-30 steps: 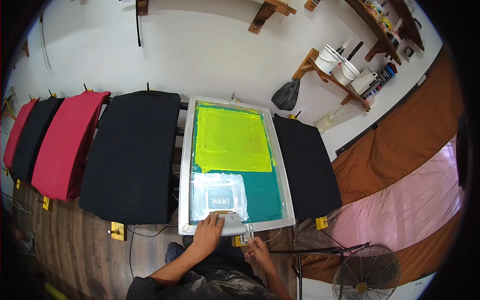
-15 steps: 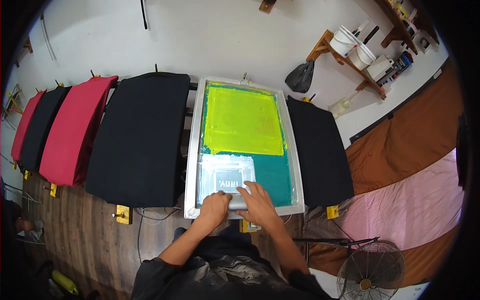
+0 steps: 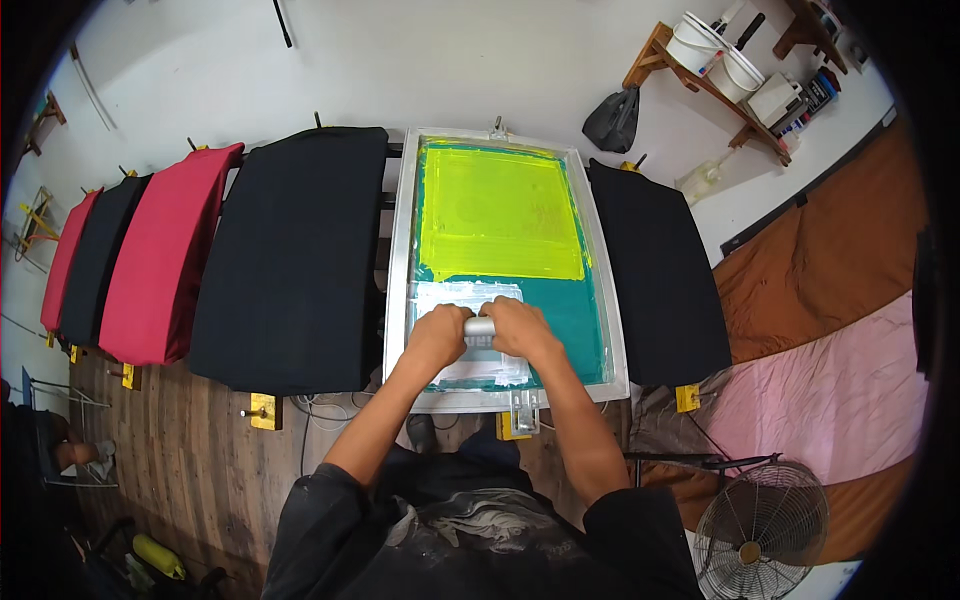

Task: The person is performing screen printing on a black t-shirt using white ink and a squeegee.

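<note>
A silver-framed printing screen (image 3: 450, 402) lies in front of me, its teal mesh (image 3: 565, 345) showing at the near right. Bright yellow-green covers the far part, and a white ink patch (image 3: 470, 292) lies at the near left. Over that patch, my left hand (image 3: 436, 335) and my right hand (image 3: 521, 328) are both closed around a squeegee (image 3: 480, 327) with a grey, bar-like handle. Its blade is hidden beneath my hands, and the hands also cover most of the print design.
Black fabric (image 3: 290, 260) covers the board left of the screen, with red fabric (image 3: 170, 255) beyond. Another black-covered board (image 3: 660, 270) stands right. A metal clamp (image 3: 524, 412) juts from the near frame edge. A fan (image 3: 762, 530) stands lower right; a shelf holds white tubs (image 3: 735, 75).
Both hands have moved away from me with the squeegee, from the near frame edge to the far part of the white patch. The right fingers have closed more around the handle.
</note>
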Action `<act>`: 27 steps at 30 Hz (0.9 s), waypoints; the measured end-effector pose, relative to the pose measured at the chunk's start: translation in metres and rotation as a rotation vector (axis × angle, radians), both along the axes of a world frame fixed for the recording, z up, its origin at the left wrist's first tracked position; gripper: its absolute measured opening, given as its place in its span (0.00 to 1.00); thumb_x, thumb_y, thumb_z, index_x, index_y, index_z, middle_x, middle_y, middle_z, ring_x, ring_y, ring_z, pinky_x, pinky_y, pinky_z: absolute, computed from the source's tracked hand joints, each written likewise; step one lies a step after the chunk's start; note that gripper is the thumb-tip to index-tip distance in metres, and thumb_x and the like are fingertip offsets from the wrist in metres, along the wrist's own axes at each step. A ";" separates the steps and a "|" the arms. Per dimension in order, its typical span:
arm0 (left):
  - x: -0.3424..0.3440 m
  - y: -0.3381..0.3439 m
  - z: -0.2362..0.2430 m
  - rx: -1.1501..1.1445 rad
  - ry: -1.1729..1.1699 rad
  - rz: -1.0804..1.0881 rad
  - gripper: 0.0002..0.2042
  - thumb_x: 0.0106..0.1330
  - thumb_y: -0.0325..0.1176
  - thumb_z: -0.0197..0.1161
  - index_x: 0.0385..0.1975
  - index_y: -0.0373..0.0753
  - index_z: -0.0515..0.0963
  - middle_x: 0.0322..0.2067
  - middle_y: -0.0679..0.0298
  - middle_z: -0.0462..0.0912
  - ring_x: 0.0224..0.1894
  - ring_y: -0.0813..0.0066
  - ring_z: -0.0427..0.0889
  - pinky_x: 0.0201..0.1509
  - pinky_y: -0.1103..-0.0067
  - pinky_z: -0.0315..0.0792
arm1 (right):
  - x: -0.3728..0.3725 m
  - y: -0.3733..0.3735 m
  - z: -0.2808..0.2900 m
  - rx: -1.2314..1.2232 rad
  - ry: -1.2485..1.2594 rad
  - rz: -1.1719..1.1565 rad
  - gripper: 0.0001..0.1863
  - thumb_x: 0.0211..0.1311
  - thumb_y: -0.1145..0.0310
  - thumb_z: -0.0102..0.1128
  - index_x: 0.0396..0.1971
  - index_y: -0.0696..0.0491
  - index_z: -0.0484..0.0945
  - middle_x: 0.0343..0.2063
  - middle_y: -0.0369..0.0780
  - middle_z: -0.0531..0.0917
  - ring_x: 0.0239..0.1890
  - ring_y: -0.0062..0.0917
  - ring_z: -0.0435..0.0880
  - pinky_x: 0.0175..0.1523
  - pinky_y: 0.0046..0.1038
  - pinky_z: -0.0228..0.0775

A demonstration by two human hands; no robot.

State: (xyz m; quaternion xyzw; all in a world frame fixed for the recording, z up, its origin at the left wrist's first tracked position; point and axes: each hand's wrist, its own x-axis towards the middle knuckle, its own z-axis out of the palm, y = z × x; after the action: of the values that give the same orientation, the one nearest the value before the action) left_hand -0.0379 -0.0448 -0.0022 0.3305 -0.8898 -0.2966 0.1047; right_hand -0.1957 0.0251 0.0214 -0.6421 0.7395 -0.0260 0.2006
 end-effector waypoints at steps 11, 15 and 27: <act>0.040 0.068 -0.002 -0.010 0.068 -0.040 0.22 0.48 0.20 0.63 0.47 0.36 0.80 0.43 0.49 0.82 0.43 0.51 0.83 0.47 0.65 0.79 | 0.039 0.077 -0.007 -0.057 -0.082 -0.009 0.23 0.40 0.82 0.62 0.43 0.56 0.78 0.43 0.46 0.78 0.49 0.44 0.77 0.51 0.41 0.73; 0.022 0.029 0.021 0.064 -0.095 -0.064 0.14 0.50 0.23 0.64 0.39 0.39 0.84 0.33 0.51 0.85 0.37 0.52 0.85 0.44 0.65 0.80 | 0.017 0.037 0.003 -0.038 -0.057 0.031 0.17 0.44 0.78 0.61 0.39 0.54 0.82 0.38 0.47 0.82 0.43 0.46 0.81 0.49 0.42 0.74; -0.008 -0.015 -0.027 -0.110 -0.008 -0.072 0.12 0.50 0.21 0.63 0.36 0.39 0.82 0.34 0.51 0.83 0.37 0.52 0.84 0.42 0.64 0.79 | -0.007 -0.008 -0.017 -0.020 -0.032 -0.013 0.19 0.44 0.78 0.63 0.41 0.52 0.78 0.40 0.46 0.79 0.46 0.45 0.79 0.49 0.42 0.74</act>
State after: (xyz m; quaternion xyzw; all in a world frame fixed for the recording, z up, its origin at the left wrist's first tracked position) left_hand -0.0458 -0.0603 -0.0293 0.2932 -0.9165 -0.2494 0.1085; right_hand -0.2025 0.0166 0.0041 -0.6389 0.7399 -0.0450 0.2060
